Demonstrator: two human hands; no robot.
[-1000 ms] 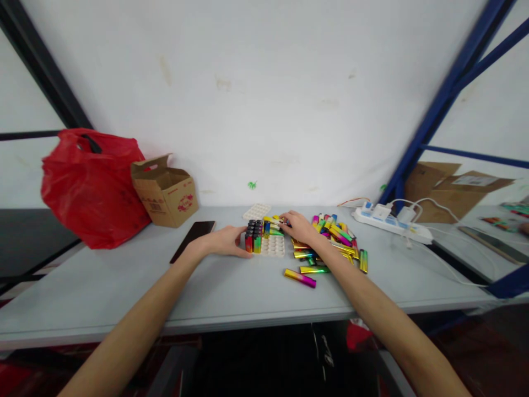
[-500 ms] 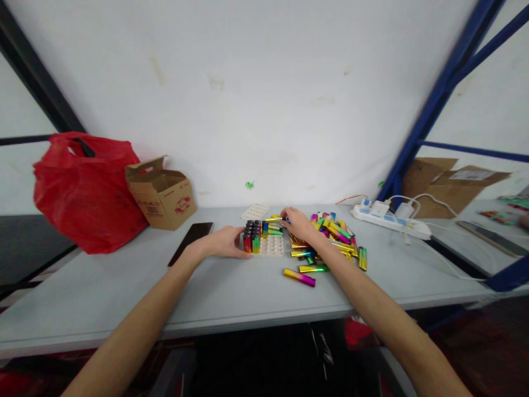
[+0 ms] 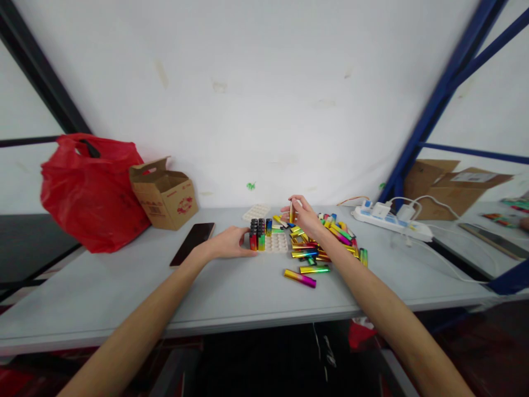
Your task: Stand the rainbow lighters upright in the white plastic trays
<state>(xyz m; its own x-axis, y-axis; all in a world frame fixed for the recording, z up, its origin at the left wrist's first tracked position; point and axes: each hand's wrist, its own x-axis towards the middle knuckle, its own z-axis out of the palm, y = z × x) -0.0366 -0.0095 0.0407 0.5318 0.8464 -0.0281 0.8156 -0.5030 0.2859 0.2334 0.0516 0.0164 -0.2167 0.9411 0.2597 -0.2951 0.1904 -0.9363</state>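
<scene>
My left hand [image 3: 230, 242] curves around the left end of a white plastic tray [image 3: 278, 242], its thumb at the front corner. Upright lighters [image 3: 257, 234] with dark tops and shiny coloured bodies fill the tray's left part; round sockets show on the right. Above the tray's back right, my right hand [image 3: 303, 214] pinches a gold lighter [image 3: 292, 212] held upright. Beneath and right of that hand lies a loose pile of metallic lighters [image 3: 306, 254], partly hidden by my forearm. A yellow and magenta lighter [image 3: 300, 278] lies nearest the front.
Behind the tray lies another white tray [image 3: 256, 212]. A dark phone [image 3: 192, 243], an open carton [image 3: 169, 201] and a red plastic bag [image 3: 95, 198] are on the left. A power strip [image 3: 392, 223] with cables lies right, near a blue frame post [image 3: 430, 116].
My right hand has lifted slightly and turned the lighter from lying sideways to upright. My left hand stays at the tray; the view has shifted a little.
</scene>
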